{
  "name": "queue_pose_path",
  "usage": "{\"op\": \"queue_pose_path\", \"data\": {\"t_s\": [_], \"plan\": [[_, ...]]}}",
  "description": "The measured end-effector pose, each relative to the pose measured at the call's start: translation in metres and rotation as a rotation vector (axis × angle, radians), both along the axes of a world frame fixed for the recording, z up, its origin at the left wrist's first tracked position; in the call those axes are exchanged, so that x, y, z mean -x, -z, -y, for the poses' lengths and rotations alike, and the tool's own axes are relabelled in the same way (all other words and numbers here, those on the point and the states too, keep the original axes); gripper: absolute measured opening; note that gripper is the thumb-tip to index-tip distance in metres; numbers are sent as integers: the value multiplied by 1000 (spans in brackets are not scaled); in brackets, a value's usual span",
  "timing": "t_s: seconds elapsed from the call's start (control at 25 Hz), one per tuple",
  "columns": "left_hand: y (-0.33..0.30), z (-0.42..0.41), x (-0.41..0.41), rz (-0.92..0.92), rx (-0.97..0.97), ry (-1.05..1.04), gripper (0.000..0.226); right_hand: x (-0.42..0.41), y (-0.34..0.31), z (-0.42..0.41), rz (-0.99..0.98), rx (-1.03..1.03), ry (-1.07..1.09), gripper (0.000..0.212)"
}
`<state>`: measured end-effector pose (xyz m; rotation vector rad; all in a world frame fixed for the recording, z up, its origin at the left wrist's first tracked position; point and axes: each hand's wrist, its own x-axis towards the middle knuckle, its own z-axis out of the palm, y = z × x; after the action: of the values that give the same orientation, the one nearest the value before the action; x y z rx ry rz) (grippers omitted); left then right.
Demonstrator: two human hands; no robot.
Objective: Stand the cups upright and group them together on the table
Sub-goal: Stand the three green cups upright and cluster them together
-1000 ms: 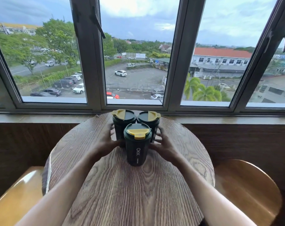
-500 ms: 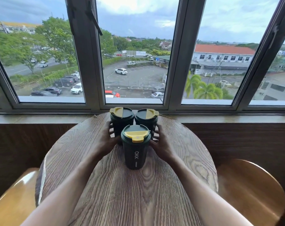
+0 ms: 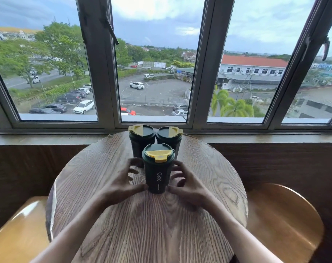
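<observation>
We judge grouping nearly complete: left hand [image 3: 121,184] and right hand [image 3: 188,186], fingers spread, flank the front cup [image 3: 157,171]; next, release.

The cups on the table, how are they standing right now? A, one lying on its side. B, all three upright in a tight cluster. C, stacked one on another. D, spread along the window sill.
B: the front cup and both back cups stand upright, lids up, close together on the table.
</observation>
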<state>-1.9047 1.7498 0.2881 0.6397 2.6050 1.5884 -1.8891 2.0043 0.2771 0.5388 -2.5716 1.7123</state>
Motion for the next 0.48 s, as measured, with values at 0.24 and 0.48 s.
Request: {"op": "queue_pose_path", "data": {"t_s": [0.24, 0.48], "plan": [[-6, -12, -6, 71, -78, 22, 65, 0, -5, 29, -71, -10, 68, 80], [-9, -15, 1, 46, -96, -20, 61, 9, -7, 37, -62, 28, 100, 73]]}}
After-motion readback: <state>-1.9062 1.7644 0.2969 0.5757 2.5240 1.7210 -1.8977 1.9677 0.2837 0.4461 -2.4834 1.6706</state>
